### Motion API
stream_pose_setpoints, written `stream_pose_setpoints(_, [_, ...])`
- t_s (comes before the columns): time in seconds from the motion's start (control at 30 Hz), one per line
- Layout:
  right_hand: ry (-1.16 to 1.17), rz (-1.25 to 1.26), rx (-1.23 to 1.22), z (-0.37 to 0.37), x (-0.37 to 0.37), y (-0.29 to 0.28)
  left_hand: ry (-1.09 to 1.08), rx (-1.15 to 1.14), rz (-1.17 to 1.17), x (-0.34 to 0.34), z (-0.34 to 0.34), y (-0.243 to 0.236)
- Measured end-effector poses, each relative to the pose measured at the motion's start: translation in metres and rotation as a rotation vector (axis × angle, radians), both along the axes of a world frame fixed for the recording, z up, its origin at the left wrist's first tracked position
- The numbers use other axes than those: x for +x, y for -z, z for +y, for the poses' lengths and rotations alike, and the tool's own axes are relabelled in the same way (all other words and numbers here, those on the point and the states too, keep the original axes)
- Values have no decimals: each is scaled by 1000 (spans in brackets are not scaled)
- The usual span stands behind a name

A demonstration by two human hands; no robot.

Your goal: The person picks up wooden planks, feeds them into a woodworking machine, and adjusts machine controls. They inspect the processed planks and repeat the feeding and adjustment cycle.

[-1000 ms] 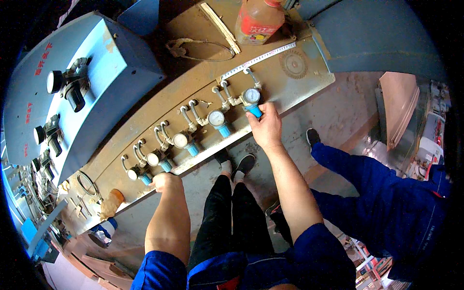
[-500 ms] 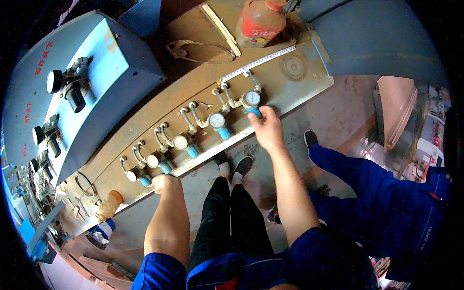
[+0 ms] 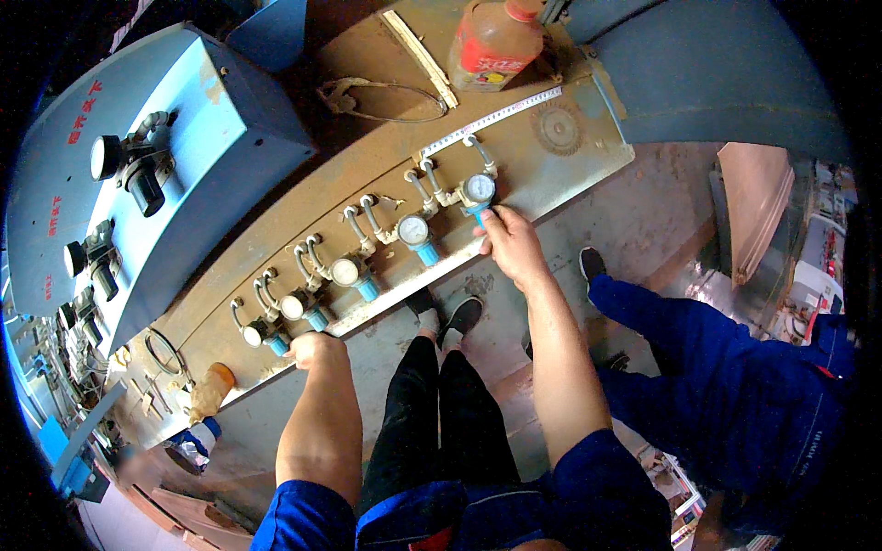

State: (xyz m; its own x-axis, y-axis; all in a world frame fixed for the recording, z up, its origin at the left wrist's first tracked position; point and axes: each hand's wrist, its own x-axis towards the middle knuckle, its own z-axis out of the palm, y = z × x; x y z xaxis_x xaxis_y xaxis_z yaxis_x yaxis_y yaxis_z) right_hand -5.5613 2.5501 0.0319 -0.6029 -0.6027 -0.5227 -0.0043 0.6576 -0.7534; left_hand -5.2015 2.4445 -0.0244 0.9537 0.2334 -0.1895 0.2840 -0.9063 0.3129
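Note:
A row of several pressure regulators with round gauges and blue knobs runs along the brown metal ledge (image 3: 588, 151). My right hand (image 3: 514, 246) is closed on the blue knob (image 3: 480, 213) of the rightmost regulator, just below its gauge (image 3: 479, 189). At the other end of the row, my left hand (image 3: 315, 348) is curled at the ledge's front edge, beside the blue knob (image 3: 278, 345) of the leftmost regulator (image 3: 254, 334). Its fingertips are mostly hidden, so what they grip does not show. Between my hands, other regulators (image 3: 413, 230) stand untouched, with grey elbow hoses behind them.
A blue machine housing (image 3: 239, 119) with black regulators rises on the left. Behind the row lie a measuring tape strip (image 3: 496, 119), a saw blade (image 3: 558, 128) and a plastic bottle (image 3: 496, 46). Another person in dark blue workwear (image 3: 680, 321) stands close on my right.
My right hand has turned and shifted slightly lower on the rightmost knob, its fingers now lying differently around it. My left hand stays in nearly the same place.

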Motion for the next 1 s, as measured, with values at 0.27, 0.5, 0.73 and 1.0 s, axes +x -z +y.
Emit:
stream_pose_setpoints(0.27, [8,469,6,-7,22,-2,-64,-12,18,-13,-6,-11])
stream_pose_setpoints(0.5, [61,-207,-53,-3,-2,-10,11,13,7,3,1,7])
stream_pose_setpoints(0.73, [67,395,-57,-5,25,-3,-15,-19,-41,-3,-1,7])
stream_pose_setpoints(1.0, [54,-6,-4,1,-1,-4,4,33,-59,6,-2,17])
